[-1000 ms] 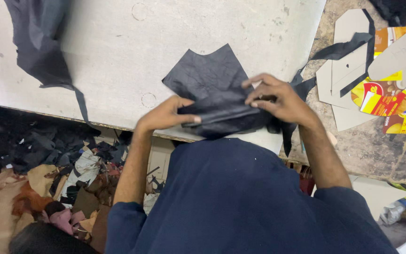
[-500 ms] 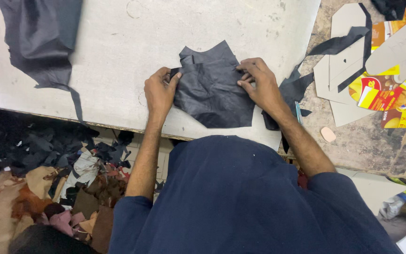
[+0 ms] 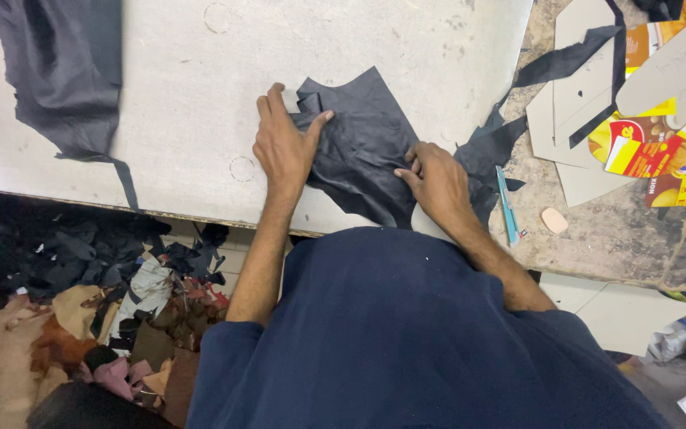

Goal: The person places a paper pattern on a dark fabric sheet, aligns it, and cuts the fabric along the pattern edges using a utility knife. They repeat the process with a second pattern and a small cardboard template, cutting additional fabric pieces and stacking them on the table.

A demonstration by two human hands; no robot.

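piece: dark leather cut-out [image 3: 363,147], flat on pale surface [image 3: 184,95], near edge, centre.
handling: prob. light, limp, creases easily; slides on surface. Best taken at edges/corners.
L hand [image 3: 283,147]: fingers spread, pressing on piece's left edge.
R hand [image 3: 438,179]: fingers together, pinching right edge.
vs 0.5 s ago: piece wider, flatter; L hand flat on it now, not gripping its edge.

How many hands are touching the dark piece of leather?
2: the left hand presses its upper left edge, the right hand its lower right. Both lie on the dark leather piece.
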